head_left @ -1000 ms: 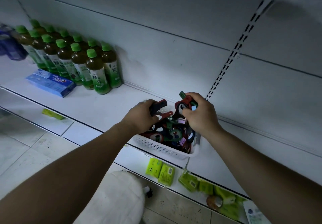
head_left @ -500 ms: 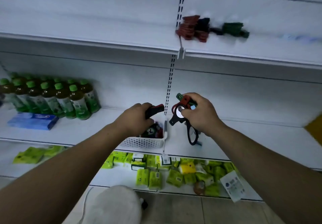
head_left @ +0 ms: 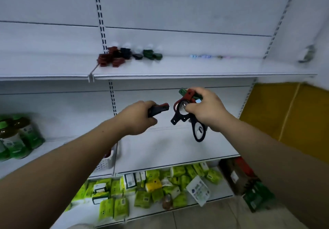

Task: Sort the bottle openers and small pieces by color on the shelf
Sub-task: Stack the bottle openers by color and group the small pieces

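My left hand grips a red and a black bottle opener, their ends sticking out to the right. My right hand holds a bunch of openers: red, green and black ones, with one black loop hanging down. Both hands are raised in front of the middle shelf. On the upper shelf lie sorted piles: red openers, black openers and green openers, with small coloured pieces farther right. The white basket stands on the middle shelf, mostly hidden behind my left forearm.
Green-capped tea bottles stand at the left of the middle shelf. Yellow-green packets fill the bottom shelf. A yellow wall panel is at the right. Slotted shelf uprights run up the white back panel.
Both hands have lifted out of the basket with the openers and risen toward the upper shelf. The view has swung up and right, bringing the sorted piles into sight.
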The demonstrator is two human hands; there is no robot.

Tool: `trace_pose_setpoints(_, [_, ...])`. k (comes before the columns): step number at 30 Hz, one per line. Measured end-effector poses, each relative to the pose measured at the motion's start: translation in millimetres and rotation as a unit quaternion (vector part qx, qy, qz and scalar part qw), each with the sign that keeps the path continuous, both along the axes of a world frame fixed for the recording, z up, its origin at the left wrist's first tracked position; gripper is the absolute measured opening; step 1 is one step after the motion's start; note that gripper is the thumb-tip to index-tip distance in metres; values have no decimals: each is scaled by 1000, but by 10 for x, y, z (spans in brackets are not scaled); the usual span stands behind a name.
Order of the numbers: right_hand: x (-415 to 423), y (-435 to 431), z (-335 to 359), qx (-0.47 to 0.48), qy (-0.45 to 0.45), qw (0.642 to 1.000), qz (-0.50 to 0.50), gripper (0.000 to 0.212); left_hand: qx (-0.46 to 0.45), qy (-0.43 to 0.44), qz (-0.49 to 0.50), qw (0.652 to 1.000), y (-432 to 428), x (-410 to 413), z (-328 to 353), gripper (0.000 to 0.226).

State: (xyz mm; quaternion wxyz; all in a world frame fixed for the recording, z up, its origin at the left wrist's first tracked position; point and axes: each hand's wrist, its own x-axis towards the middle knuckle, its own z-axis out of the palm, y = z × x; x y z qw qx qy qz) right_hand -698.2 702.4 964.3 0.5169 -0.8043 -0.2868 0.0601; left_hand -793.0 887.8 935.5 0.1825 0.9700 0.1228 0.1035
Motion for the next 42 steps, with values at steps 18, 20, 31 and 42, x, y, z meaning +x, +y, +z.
trace_pose_setpoints(18, [1666,-194,1122,90,-40,995,-19,40,74,-39,42,996,-347,1421,1057,30])
trace_pose_setpoints(20, [1871,-5,1085,92,-37,995,-24,39,82,-21,38,996,-213,1617,1056,29])
trace_pose_setpoints(31, [2778,701,826,36,-124,991,23,34,87,3,33,996,481,2464,856,31])
trace_pose_setpoints(42, [3105,753,598,-111,-257,932,230,32,105,-14,107,989,473,2557,764,40])
